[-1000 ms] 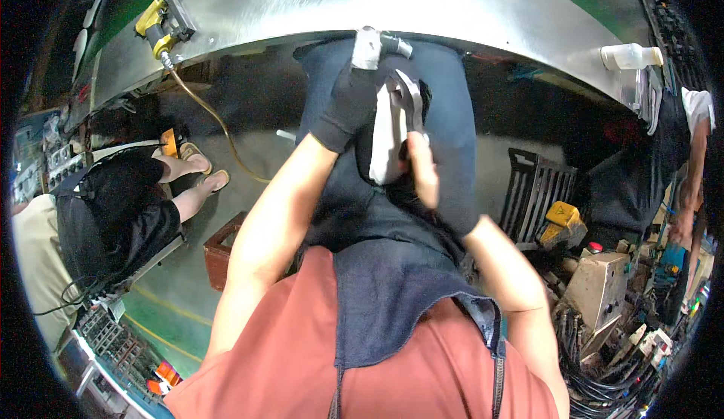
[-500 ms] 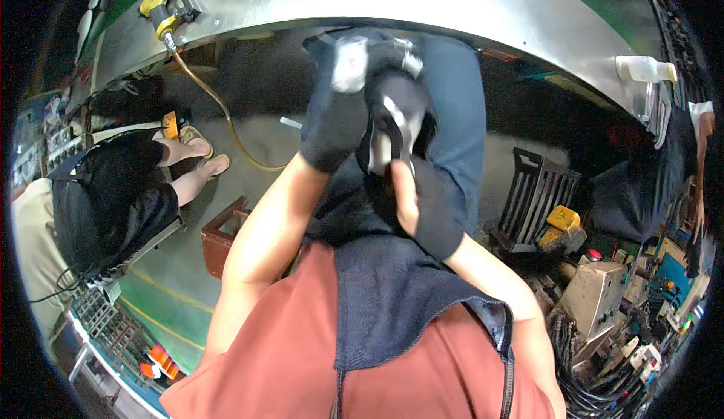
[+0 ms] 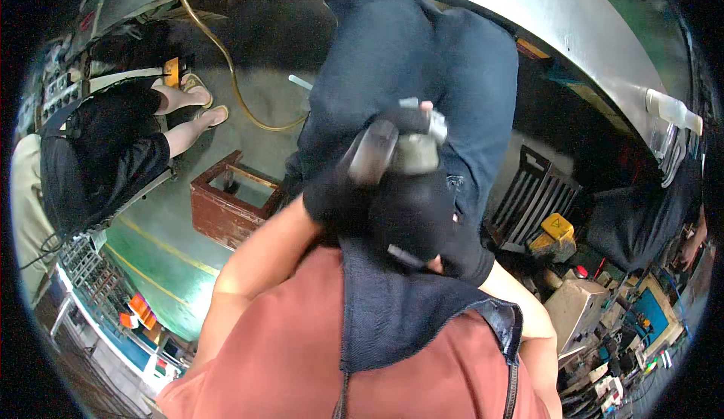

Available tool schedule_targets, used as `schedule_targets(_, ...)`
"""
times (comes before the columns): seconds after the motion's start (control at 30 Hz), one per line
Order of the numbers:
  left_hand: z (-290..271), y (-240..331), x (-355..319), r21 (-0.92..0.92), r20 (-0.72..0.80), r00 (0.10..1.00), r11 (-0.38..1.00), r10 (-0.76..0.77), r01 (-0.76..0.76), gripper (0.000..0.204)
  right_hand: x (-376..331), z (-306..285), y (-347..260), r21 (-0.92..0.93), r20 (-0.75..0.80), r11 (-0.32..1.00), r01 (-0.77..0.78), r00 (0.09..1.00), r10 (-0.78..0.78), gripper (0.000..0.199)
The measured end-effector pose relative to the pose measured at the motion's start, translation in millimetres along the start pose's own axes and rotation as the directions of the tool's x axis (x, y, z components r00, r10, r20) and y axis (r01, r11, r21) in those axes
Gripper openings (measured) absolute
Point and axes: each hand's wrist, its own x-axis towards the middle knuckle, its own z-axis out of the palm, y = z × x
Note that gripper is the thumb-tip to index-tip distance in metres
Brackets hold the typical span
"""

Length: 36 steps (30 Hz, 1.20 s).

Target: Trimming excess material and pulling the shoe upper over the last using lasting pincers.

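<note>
A dark, rounded item [image 3: 415,204] is in my hands, close to my chest and above my lap. Motion smears it, so I cannot tell its kind. My left hand [image 3: 369,147], in a black glove with pale wraps on the fingers, curls round its far left side. My right hand [image 3: 466,254], gloved in black with a bare fingertip showing, closes on its near right side. A pale grey patch [image 3: 417,155] shows beside the left fingers; whether it belongs to the item is unclear. My thighs in dark blue trousers [image 3: 385,49] lie beyond.
A metal bench [image 3: 596,27] curves across the far side, with a clear bottle [image 3: 673,110] at its right. An air hose [image 3: 226,57] hangs at left near a brown wooden stool [image 3: 230,204]. A seated person [image 3: 113,147] is farther left. Machinery [image 3: 581,298] stands at right.
Both hands have drawn the dark item nearer my chest and turned it; its pale stripe no longer shows. The view has tipped down, so the yellow air tool is mostly out of frame.
</note>
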Motion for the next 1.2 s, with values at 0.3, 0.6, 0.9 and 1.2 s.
schedule_targets(0.3, 5, 49, 69, 0.592, 0.184, 0.982, 0.793, 0.037, -0.141, 0.022, 27, -50, -78, -0.215, -0.218, 0.953, -0.214, 0.962, 0.166, 0.021)
schedule_targets(0.6, 1, 67, 112, 0.502, 0.201, 0.979, 0.854, 0.038, -0.136, 0.025, 57, -44, -89, 0.571, -0.242, 0.809, -0.143, 0.912, 0.332, 0.04)
schedule_targets(0.9, 10, 64, 83, 0.63, 0.3, 0.953, 0.74, 0.049, -0.237, 0.036, 45, 3, -37, -0.015, -0.571, 0.997, -0.074, 0.819, 0.052, 0.014)
schedule_targets(1.2, -51, 25, 87, 0.81, 0.086, 0.993, 0.575, 0.081, -0.117, 0.04, 52, -45, -106, 0.305, -0.45, 0.922, -0.239, 0.817, 0.361, 0.032)
